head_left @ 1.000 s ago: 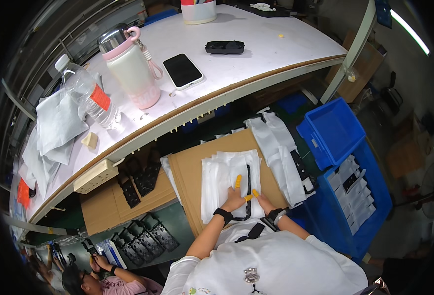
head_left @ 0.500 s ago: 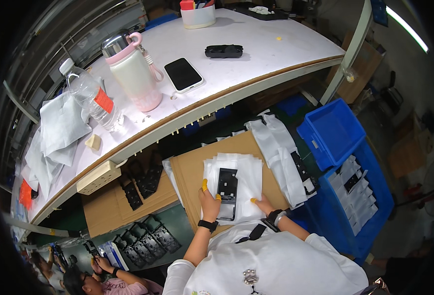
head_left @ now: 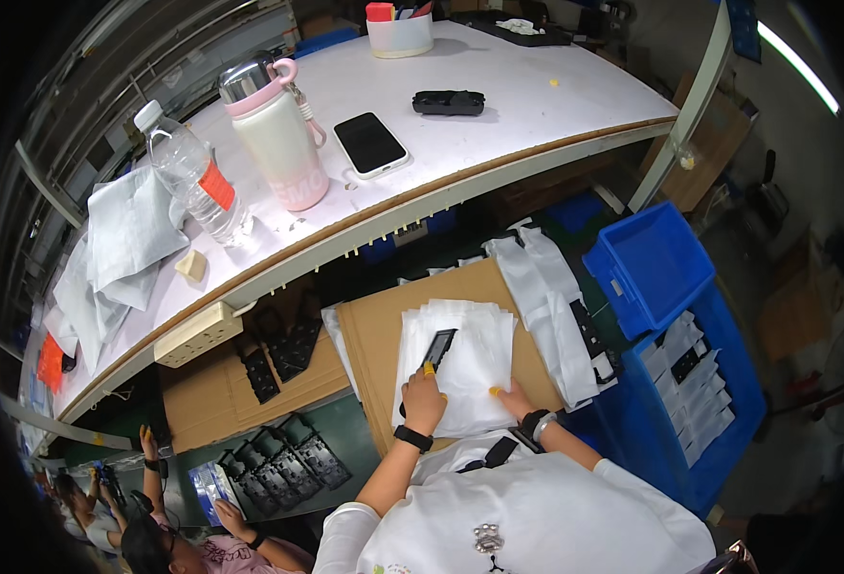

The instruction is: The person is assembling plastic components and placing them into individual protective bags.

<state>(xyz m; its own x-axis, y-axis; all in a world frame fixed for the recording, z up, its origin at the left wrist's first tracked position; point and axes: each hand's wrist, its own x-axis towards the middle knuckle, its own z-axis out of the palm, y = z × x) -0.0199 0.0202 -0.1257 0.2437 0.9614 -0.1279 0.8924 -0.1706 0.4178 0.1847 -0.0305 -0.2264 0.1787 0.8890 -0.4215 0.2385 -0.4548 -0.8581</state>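
My left hand point(head_left: 424, 402), with yellow finger cots, grips a slim black plastic frame point(head_left: 439, 348). The frame is tilted over a stack of white packing bags point(head_left: 475, 359), and the hand hides its lower part. My right hand point(head_left: 514, 400), also with yellow cots, is closed at the right edge of the stack and pinches the top bag there. Its lower fingers are hidden. The stack lies on a brown cardboard sheet point(head_left: 369, 354) in front of me.
Right of the cardboard lie bagged parts point(head_left: 537, 306). Beyond are an upper blue bin point(head_left: 647, 273) and a lower blue bin point(head_left: 752, 383) holding bagged parts. Black frames point(head_left: 288, 464) stand at left near a co-worker point(head_left: 202, 550). A shelf edge point(head_left: 384, 215) crosses above, with a bottle and a phone.
The black frame lay flat on the bags; my left hand has turned and tilted it up. My right hand stays put. A co-worker's arm at lower left has risen.
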